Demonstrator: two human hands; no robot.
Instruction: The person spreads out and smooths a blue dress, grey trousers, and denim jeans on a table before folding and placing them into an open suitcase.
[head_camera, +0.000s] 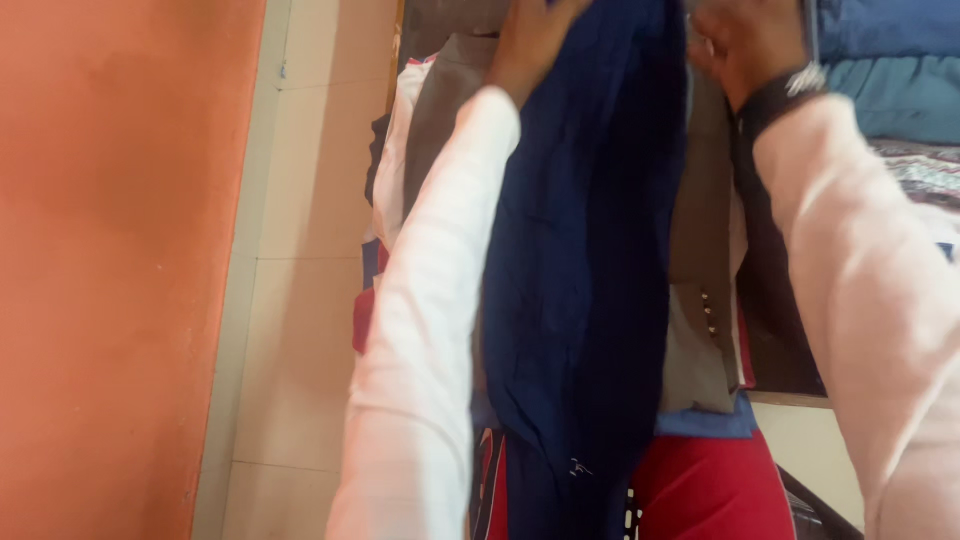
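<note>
Both hands grip the top of a long dark-blue crinkled cloth garment (580, 260) hanging mid-frame — left hand (535, 40) closed on its left edge, right hand (745, 45) on its right. Best kept taut and level, clear of the grey jacket (700, 300) behind.

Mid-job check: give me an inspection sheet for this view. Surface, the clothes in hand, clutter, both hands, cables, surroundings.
Surface: nothing seen; no table or shelf top in view.
Job's things: dark blue garment hangs long and creased between both arms.
Clutter: grey jacket with cuff buttons behind it; red garment below; white garment at the left; folded blue cloth top right.
Grippers: left hand grips the blue garment's top; right hand sits at its upper edge, grip unclear, watch on the wrist.
Cables: nothing seen.
Surroundings: orange wall and cream tiles at the left.
</note>
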